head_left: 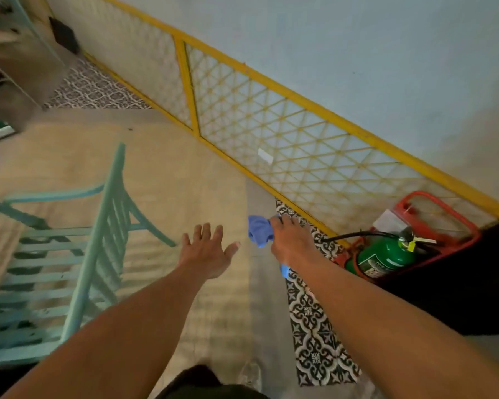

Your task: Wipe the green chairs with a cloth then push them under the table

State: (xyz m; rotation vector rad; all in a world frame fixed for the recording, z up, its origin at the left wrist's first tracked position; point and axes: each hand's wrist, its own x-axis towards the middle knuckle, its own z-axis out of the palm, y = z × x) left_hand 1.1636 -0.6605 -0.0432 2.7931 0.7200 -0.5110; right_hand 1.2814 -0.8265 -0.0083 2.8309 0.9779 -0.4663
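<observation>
Right hand (293, 240) fisted round a crumpled blue cloth (260, 231) | left hand (208, 250) splayed, empty, in the air, apart from the pale green slatted wooden chair (98, 240) at left | risk: swinging cloth arm could clip the green fire extinguisher (386, 254) in its red stand | floor: smooth boards, patterned tile.
</observation>
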